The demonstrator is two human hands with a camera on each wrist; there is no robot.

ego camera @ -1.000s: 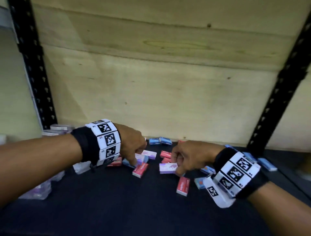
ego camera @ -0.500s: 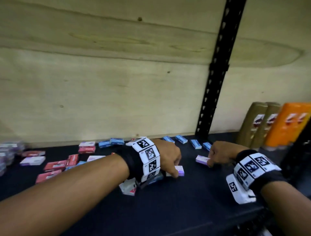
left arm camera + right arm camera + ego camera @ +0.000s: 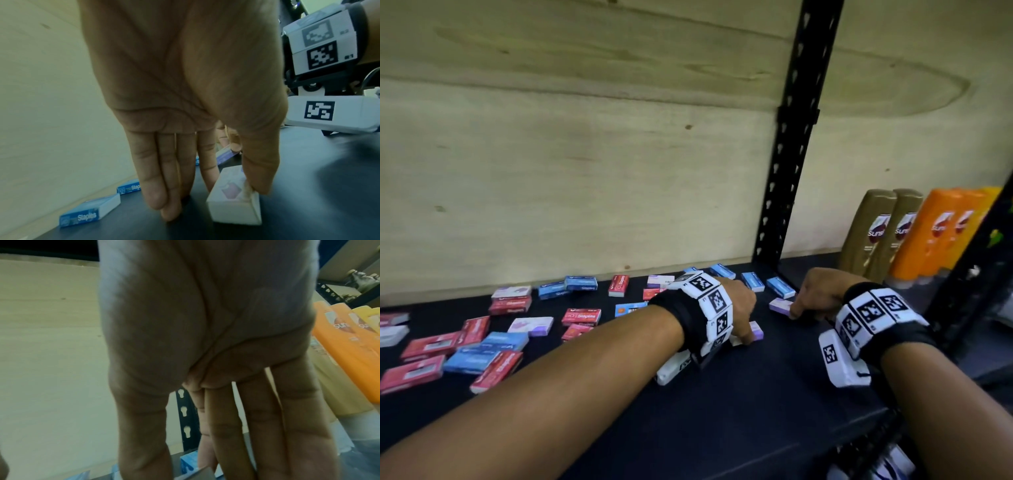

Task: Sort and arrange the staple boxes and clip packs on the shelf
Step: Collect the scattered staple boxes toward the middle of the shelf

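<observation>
Small staple boxes in red point(image 3: 581, 316), blue point(image 3: 580, 283) and white-purple point(image 3: 531, 325) lie scattered over the left half of the black shelf point(image 3: 756, 394). My left hand point(image 3: 746, 334) pinches a white-purple box point(image 3: 232, 199) between thumb and forefinger, and the box stands on the shelf. Just to its right, my right hand point(image 3: 796, 310) pinches a second white-purple box point(image 3: 779, 305), seen end-on as that purple box point(image 3: 226, 154) in the left wrist view. The right wrist view shows mostly palm.
A row of blue boxes point(image 3: 753, 281) lies along the wooden back panel point(image 3: 585, 171), beside the black upright post point(image 3: 787, 171). Gold bottles point(image 3: 876, 233) and orange bottles point(image 3: 941, 233) stand past the post on the right.
Both hands have travelled right from the scattered pile to the post end of the shelf, each with a white-purple box. Over the last half second they have barely moved.
</observation>
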